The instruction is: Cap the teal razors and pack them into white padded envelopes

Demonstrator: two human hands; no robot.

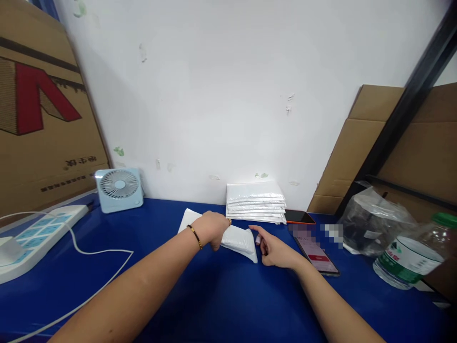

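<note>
A white padded mailer [240, 239] lies on the blue table in front of me, its flap end sticking out to the left. My left hand [211, 229] is closed over its middle, with the fingertips partly hidden behind the hand. At the mailer's right end is my right hand [274, 247], its index finger stretched to the upper corner. The other fingers are curled round a small pale pinkish thing [257, 239], too small to make out. Just behind, a stack of flat white padded mailers [255, 202] rests against the wall.
To the right are two phones, one dark with an orange edge [300, 217] and one lit [317, 255], a bagged dark container [371, 224] and a water bottle [407, 257]. On the left stand a light-blue fan [119, 189], a power strip [43, 238] with a white cable, and a carton [43, 119].
</note>
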